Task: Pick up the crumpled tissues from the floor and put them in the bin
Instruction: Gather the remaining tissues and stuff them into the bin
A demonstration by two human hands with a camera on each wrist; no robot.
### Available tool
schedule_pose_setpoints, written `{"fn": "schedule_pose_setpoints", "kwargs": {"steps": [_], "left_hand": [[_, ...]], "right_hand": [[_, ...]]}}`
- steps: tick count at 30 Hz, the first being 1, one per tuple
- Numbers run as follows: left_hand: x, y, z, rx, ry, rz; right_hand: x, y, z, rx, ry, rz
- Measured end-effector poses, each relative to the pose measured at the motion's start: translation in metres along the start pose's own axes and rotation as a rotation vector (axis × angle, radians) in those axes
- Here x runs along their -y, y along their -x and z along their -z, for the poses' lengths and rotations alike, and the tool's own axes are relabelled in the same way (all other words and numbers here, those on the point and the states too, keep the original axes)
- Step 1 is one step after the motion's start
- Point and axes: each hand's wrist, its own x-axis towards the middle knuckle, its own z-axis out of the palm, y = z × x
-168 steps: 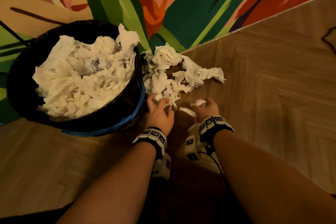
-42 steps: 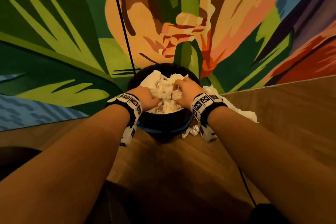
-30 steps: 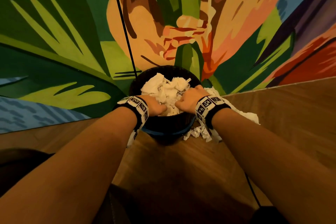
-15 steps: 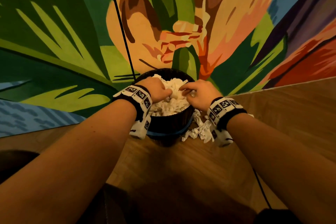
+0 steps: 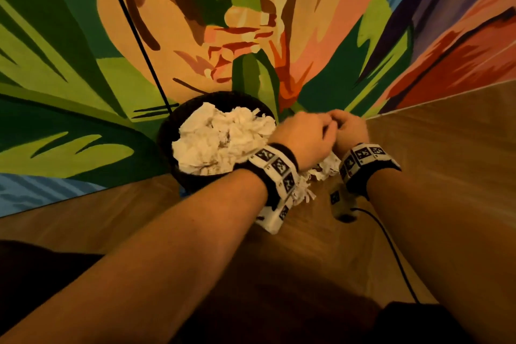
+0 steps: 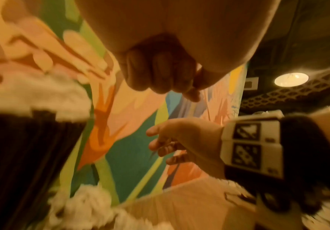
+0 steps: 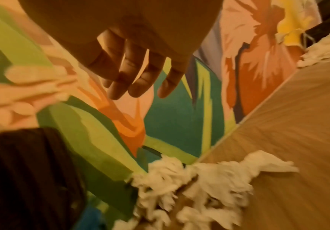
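crumpled tissues point(image 7: 199, 182) lie on the wooden floor point(image 5: 446, 148) under both hands, just right of the black bin point(image 5: 167, 134), which is heaped with more tissues. left hand point(image 5: 303, 137) is curled, empty; right hand point(image 7: 140, 70) hangs with fingers loosely spread.

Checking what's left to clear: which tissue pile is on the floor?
The tissues on the wooden floor right of the bin, below both hands; the others fill the bin.
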Motion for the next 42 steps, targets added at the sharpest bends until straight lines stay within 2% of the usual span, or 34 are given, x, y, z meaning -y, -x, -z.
{"fn": "schedule_pose_setpoints", "kwargs": {"steps": [3, 5, 9, 12, 14, 16, 19, 21, 24, 26, 28, 30, 32, 36, 39, 42], "left_hand": [[0.014, 0.01, -0.05, 0.311, -0.051, 0.021], [0.034, 0.02, -0.08, 0.45, -0.07, 0.082], [0.079, 0.043, -0.127, 0.653, -0.07, 0.24], [0.105, 0.057, -0.155, 0.728, -0.112, 0.381], [0.114, 0.064, -0.168, 0.738, -0.108, 0.446], [0.12, 0.067, -0.177, 0.686, -0.083, 0.482], [0.125, 0.067, -0.189, 0.612, -0.005, 0.477], [0.126, 0.063, -0.196, 0.636, 0.016, 0.48], [0.129, 0.059, -0.205, 0.693, -0.048, 0.507], [0.131, 0.059, -0.209, 0.706, -0.089, 0.517], [0.132, 0.063, -0.212, 0.692, -0.086, 0.532], [0.133, 0.068, -0.214, 0.653, -0.082, 0.536], [0.133, 0.072, -0.214, 0.612, -0.074, 0.552], [0.134, 0.071, -0.21, 0.561, -0.036, 0.625], [0.135, 0.07, -0.206, 0.602, -0.033, 0.708], [0.133, 0.071, -0.205, 0.708, -0.161, 0.701]], "right_hand": [[-0.036, 0.009, -0.009, 0.124, 0.162, -0.146], [-0.061, 0.019, -0.02, 0.201, 0.234, -0.24], [-0.104, 0.041, -0.044, 0.353, 0.284, -0.376], [-0.124, 0.054, -0.067, 0.455, 0.32, -0.42], [-0.131, 0.061, -0.08, 0.547, 0.371, -0.404], [-0.136, 0.065, -0.095, 0.617, 0.411, -0.332], [-0.142, 0.069, -0.114, 0.69, 0.383, -0.232], [-0.145, 0.068, -0.126, 0.744, 0.381, -0.235], [-0.152, 0.068, -0.138, 0.824, 0.516, -0.216], [-0.156, 0.071, -0.14, 0.809, 0.594, -0.157], [-0.159, 0.073, -0.139, 0.723, 0.572, -0.107], [-0.161, 0.077, -0.137, 0.617, 0.458, -0.169], [-0.163, 0.082, -0.135, 0.574, 0.358, -0.292], [-0.167, 0.093, -0.132, 0.544, 0.242, -0.443], [-0.17, 0.095, -0.13, 0.57, 0.282, -0.421], [-0.169, 0.095, -0.126, 0.614, 0.368, -0.376]]}}
